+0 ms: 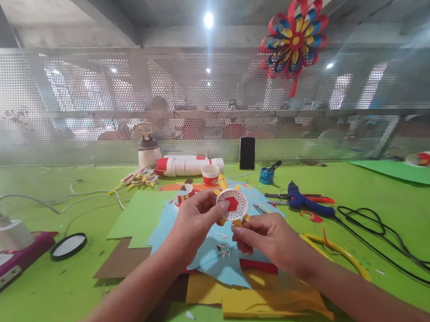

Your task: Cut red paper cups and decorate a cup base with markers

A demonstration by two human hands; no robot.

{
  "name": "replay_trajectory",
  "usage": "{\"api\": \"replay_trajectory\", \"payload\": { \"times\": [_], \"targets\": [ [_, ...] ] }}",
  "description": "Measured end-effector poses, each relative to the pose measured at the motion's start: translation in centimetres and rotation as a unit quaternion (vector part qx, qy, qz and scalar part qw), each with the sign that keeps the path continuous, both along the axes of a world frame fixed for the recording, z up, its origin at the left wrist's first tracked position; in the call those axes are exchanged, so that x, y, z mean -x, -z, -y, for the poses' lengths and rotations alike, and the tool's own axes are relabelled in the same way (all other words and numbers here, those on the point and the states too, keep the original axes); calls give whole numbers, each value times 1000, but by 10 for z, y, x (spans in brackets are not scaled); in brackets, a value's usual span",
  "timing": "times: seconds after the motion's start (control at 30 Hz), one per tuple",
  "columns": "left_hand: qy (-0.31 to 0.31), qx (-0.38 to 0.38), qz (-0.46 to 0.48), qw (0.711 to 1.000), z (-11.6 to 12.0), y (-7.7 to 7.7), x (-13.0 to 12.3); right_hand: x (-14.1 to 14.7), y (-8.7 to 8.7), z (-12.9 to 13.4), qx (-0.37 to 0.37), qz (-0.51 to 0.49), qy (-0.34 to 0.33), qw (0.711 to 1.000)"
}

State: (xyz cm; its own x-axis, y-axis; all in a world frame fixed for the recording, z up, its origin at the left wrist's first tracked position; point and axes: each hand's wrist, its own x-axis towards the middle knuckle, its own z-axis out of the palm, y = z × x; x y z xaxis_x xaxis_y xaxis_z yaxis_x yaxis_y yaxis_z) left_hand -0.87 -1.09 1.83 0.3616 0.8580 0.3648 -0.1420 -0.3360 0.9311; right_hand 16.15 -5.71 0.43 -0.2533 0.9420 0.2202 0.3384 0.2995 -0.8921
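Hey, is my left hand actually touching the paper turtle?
Touching. The head view shows the left hand with its thumb laid over the edge of the paper turtle.

Bare hands (196,217), slim bare forearms (118,301)

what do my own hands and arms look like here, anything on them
Both your left hand and your right hand are bare, with no gloves, and no rings can be made out. Neither wrist shows a watch or bracelet. No sleeve shows on either forearm as far as the picture reaches, and no cable or marking is visible on them.
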Motion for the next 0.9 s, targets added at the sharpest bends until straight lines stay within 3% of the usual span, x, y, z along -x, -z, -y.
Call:
{"api": "replay_trajectory", "payload": {
  "times": [0.33, 0.67, 0.9],
  "targets": [
    [-9, 15, 15, 1000, -1, 0, 0, 1, 5, 1, -104, 116, 50, 986],
    [-11, 9, 19, 1000, -2, 2, 0, 2, 8, 0, -89, 98, 54, 990],
    [-8, 6, 1, 1000, -1, 1, -1, 2, 8, -3, -3, -7, 43, 999]
  ]
}}
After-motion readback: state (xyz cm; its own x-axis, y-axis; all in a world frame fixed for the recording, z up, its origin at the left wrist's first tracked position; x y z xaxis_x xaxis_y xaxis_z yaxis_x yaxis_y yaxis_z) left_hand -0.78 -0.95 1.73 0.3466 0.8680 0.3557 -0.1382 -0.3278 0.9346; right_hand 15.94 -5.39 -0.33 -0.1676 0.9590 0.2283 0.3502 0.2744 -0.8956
